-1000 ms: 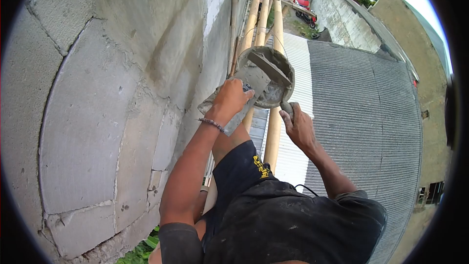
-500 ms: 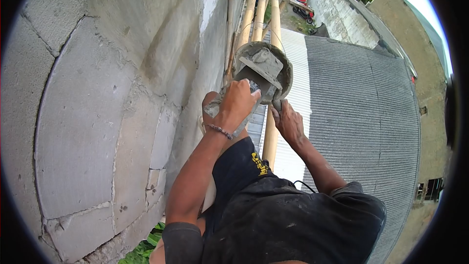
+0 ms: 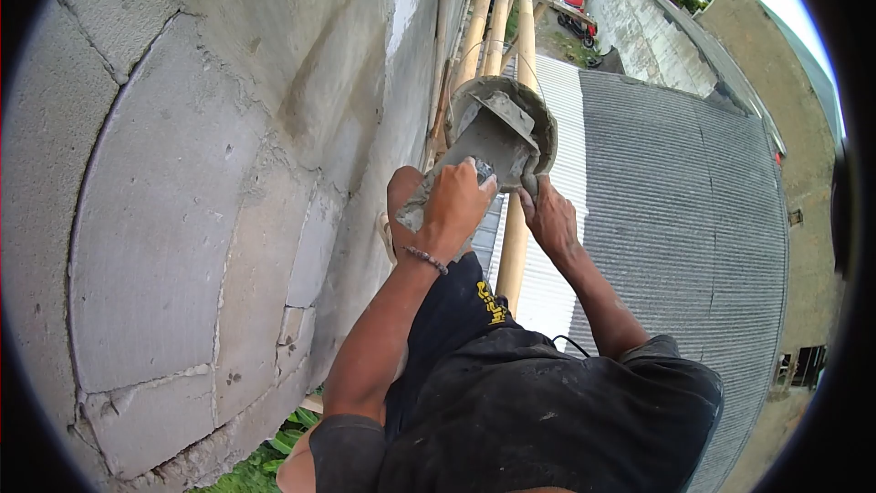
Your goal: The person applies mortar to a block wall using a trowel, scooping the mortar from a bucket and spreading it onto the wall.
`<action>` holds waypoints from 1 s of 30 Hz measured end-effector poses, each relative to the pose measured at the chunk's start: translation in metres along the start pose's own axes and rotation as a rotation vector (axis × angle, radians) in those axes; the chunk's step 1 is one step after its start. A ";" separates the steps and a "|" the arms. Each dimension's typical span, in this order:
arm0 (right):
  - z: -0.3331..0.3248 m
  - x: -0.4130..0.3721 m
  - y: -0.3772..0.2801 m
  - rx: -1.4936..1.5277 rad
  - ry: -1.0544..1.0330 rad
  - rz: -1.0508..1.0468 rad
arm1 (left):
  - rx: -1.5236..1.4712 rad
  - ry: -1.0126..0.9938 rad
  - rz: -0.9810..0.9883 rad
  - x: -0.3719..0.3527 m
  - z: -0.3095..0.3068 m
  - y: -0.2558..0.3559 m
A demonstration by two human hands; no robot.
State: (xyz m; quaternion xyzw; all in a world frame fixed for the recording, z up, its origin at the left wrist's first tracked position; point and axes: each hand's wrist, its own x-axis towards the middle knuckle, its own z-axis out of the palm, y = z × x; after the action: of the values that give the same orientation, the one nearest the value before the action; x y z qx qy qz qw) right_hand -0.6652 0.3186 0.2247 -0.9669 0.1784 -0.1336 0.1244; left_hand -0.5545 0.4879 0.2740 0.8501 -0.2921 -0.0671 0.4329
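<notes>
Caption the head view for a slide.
Left hand holds a float, right hand a trowel, at a mortar-caked bucket.

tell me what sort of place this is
Probably an outdoor building site, up on scaffolding: pale yellow bamboo poles run alongside a partly rendered grey block wall, with a round grey mortar-caked bucket over them and a grey corrugated roof below.

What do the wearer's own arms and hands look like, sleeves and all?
Both the left hand and right hand are ungloved. The left wrist wears a dark, beaded-looking bracelet; none shows on the right. The left sleeve and right sleeve are short and dark.
</notes>
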 end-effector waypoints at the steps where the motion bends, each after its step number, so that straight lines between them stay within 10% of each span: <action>1: -0.001 0.001 0.002 -0.015 -0.004 -0.013 | -0.026 0.003 -0.008 -0.001 0.001 0.000; 21: -0.011 0.036 0.029 -0.024 0.096 0.046 | -0.121 0.103 -0.054 -0.041 -0.015 -0.010; 30: -0.039 0.042 0.030 0.085 0.094 0.089 | -1.100 -0.075 -0.471 -0.032 -0.040 -0.042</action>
State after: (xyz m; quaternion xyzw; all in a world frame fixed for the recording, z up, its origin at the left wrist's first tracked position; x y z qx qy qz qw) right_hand -0.6484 0.2678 0.2611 -0.9445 0.2211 -0.1808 0.1624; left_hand -0.5479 0.5529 0.2618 0.5403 -0.0331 -0.3326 0.7722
